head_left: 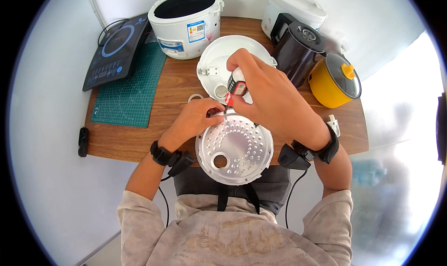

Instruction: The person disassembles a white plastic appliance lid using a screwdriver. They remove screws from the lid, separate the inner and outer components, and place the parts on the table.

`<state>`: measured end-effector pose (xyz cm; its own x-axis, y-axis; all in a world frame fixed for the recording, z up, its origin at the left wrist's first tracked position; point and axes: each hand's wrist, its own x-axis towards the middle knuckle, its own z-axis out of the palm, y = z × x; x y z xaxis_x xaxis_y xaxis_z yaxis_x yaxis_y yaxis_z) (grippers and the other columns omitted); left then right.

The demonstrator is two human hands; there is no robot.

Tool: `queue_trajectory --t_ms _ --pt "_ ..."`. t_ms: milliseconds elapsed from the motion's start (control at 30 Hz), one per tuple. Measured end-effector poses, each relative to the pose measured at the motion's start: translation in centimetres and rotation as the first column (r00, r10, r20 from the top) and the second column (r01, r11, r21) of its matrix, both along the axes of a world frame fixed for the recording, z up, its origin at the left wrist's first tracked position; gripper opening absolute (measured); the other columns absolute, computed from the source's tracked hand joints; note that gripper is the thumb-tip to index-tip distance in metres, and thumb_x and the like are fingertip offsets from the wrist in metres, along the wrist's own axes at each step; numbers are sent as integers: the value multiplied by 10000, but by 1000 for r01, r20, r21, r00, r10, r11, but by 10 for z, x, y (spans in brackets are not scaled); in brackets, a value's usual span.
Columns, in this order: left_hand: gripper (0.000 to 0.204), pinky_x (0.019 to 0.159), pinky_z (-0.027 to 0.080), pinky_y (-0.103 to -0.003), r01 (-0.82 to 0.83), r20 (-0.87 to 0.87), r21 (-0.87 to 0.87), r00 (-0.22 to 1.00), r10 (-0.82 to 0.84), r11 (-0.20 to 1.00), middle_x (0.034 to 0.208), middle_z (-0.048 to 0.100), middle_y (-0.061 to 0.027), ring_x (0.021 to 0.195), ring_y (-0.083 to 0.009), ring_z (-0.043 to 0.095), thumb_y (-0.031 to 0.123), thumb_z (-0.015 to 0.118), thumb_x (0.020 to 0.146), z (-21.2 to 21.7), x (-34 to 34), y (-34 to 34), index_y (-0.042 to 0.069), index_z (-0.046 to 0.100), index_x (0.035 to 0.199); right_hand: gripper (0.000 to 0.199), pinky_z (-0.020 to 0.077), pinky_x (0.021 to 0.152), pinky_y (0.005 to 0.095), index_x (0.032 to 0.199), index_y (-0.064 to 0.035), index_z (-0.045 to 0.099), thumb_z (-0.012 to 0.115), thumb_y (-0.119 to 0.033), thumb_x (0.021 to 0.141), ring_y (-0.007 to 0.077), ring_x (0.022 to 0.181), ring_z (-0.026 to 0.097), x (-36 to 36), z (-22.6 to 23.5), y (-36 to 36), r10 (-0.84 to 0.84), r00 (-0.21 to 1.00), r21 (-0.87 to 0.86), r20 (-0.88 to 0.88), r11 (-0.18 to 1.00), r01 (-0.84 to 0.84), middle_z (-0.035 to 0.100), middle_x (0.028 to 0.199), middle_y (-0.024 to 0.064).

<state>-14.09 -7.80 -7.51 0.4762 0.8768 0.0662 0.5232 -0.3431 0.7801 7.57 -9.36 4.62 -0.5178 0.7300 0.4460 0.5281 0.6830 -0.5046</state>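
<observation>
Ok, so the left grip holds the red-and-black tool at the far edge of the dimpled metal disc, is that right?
Not quite: the head view shows the right grip, not the left, holding the red-and-black tool at the far edge of the dimpled metal disc.

Behind and right of the green cutting mat (135,103), the white rice cooker body (168,29) carries a blue-edged label with QR code (196,31) – plus a blue lettered panel (171,45). The mat has a white corner mark (96,110); the black induction cooktop (116,56) overlapping it shows pale control symbols (108,72) – and the T-shirt (209,219), nearer and rightward, has faint lettering (298,255).
</observation>
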Motion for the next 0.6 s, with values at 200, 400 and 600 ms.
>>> queue_trajectory --t_ms 200,400,600 --pt "248 776 545 -345 22 91 -18 996 -20 1000 903 722 -132 827 -244 694 156 767 852 0 5 5 37 734 1067 391 523 746 430 1169 -99 541 645 40 820 374 876 645 13 1 7 210 977 36 25 977 -211 567 1169 173" --pt "250 754 539 -377 10 11 46 1000 -11 999 895 721 -124 813 -281 691 181 748 855 0 18 7 56 744 1071 419 536 717 443 1191 -113 556 681 29 818 369 822 655 20 11 -5 105 989 -16 108 994 -104 587 1145 153" --pt "211 776 532 -400 -15 -138 136 990 34 991 911 717 -93 846 -289 687 227 731 862 13 41 5 73 740 1007 435 526 710 437 1189 -74 509 674 48 805 363 824 646 39 7 4 155 986 -6 -56 988 -155 606 1052 157"
